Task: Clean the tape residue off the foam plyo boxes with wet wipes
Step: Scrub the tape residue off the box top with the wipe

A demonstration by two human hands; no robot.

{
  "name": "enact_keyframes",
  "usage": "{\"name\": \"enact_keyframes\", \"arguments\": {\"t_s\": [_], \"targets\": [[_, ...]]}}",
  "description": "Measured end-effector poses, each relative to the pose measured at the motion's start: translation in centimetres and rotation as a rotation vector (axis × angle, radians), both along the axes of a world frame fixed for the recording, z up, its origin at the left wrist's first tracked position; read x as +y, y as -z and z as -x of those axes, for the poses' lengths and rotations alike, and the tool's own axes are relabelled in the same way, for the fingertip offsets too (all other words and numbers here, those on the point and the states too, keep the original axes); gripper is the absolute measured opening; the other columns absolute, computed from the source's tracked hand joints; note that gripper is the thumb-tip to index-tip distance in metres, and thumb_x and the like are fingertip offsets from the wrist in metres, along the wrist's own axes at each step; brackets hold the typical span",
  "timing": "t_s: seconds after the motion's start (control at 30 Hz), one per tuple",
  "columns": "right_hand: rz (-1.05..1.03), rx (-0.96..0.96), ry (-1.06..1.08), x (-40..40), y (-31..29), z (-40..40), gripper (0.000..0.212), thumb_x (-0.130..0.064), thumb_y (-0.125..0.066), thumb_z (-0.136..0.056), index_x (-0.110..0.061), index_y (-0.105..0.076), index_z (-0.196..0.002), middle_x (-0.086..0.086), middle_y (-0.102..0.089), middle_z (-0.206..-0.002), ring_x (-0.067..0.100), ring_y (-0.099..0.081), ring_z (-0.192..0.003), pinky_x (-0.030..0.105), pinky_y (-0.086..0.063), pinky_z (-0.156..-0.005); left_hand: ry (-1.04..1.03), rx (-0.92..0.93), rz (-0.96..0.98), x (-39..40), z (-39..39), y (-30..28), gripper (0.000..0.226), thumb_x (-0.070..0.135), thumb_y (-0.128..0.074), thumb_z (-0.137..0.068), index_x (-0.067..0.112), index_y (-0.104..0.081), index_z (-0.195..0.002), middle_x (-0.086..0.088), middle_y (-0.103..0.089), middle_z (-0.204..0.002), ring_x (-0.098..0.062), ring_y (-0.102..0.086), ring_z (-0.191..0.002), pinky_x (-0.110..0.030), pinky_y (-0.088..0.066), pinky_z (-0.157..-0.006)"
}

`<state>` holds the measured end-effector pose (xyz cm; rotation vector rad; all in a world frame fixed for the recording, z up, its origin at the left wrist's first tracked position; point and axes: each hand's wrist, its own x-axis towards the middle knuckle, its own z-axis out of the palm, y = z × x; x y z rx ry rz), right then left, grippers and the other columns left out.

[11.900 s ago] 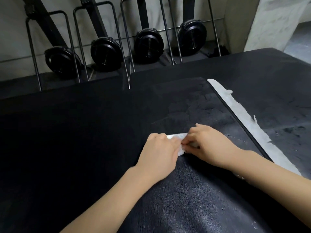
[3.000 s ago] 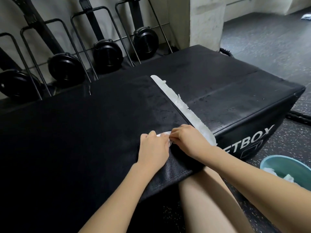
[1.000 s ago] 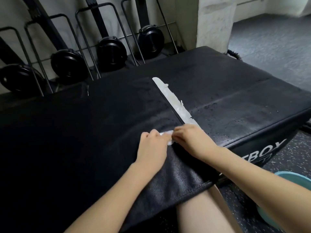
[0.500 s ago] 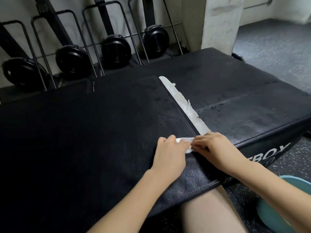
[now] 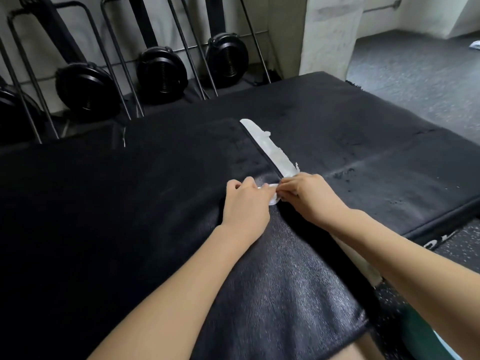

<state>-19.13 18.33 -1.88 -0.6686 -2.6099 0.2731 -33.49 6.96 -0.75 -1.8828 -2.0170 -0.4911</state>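
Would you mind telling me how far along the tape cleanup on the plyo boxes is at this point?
Early to midway, I'd judge. Done: little that I can confirm, though the box top looks damp and smeared in places. In hand: the left hand and right hand pinch a white wipe at the seam. Left: the white tape strip beyond the hands remains, and more shows under the right forearm.

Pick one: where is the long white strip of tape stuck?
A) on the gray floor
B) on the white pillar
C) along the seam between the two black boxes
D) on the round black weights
C: the white tape strip runs beside the seam on top of the black foam boxes, ending by the right hand.
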Motion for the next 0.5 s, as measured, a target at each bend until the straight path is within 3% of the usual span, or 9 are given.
{"name": "enact_keyframes", "arguments": {"t_s": [0.07, 0.13, 0.27, 0.43, 0.5], "targets": [[0.001, 0.002, 0.018, 1.4, 0.2, 2.2, 0.020, -0.017, -0.060, -0.091, -0.016, -0.069, -0.073, -0.007, -0.066, -0.076, 0.020, -0.056, -0.069, 0.029, -0.038, -0.063, -0.003, 0.029, 0.016, 1.2, 2.0, -0.3, 0.026, 0.005, -0.064, -0.070, 0.024, -0.072, -0.086, 0.014, -0.019, -0.058, -0.019, -0.051, -0.068, -0.037, -0.040, -0.069], [-0.003, -0.001, 0.038, 2.5, 0.1, 4.3, 0.024, -0.020, -0.054, -0.091, -0.017, -0.067, -0.071, -0.007, -0.064, -0.076, 0.021, -0.055, -0.071, 0.034, -0.046, -0.062, -0.023, 0.023, 0.021, 2.5, 3.8, -0.3, 0.027, 0.006, -0.059, -0.072, 0.025, -0.073, -0.086, 0.015, -0.010, -0.060, -0.018, -0.048, -0.067, -0.037, -0.038, -0.071], [-0.011, 0.007, 0.053, 4.3, 0.0, 7.2, 0.023, -0.015, -0.055, -0.090, -0.016, -0.065, -0.069, -0.008, -0.062, -0.073, 0.022, -0.055, -0.070, 0.033, -0.044, -0.058, -0.042, -0.024, 0.063, 4.7, 6.8, 0.2, 0.035, 0.010, -0.044, -0.076, 0.025, -0.072, -0.092, 0.015, -0.018, -0.061, -0.019, -0.047, -0.073, -0.033, -0.023, -0.073], [0.048, -0.017, 0.045, 2.7, -1.0, 6.5, 0.019, -0.009, -0.063, -0.094, -0.015, -0.068, -0.076, -0.007, -0.061, -0.074, 0.021, -0.053, -0.070, 0.027, -0.041, -0.068, 0.034, -0.120, 0.006, 3.1, 6.6, -0.4, 0.031, 0.006, -0.073, -0.067, 0.023, -0.071, -0.093, 0.013, -0.007, -0.073, -0.021, -0.049, -0.067, -0.035, -0.041, -0.066], [0.112, -0.038, 0.022, 0.8, -1.6, 5.0, 0.019, -0.007, -0.065, -0.094, -0.016, -0.065, -0.076, -0.007, -0.059, -0.075, 0.018, -0.051, -0.069, 0.025, -0.038, -0.069, 0.069, -0.160, -0.003, 1.7, 5.7, -0.7, 0.030, 0.005, -0.076, -0.064, 0.021, -0.070, -0.089, 0.013, -0.012, -0.073, -0.020, -0.046, -0.063, -0.035, -0.045, -0.065]]}}
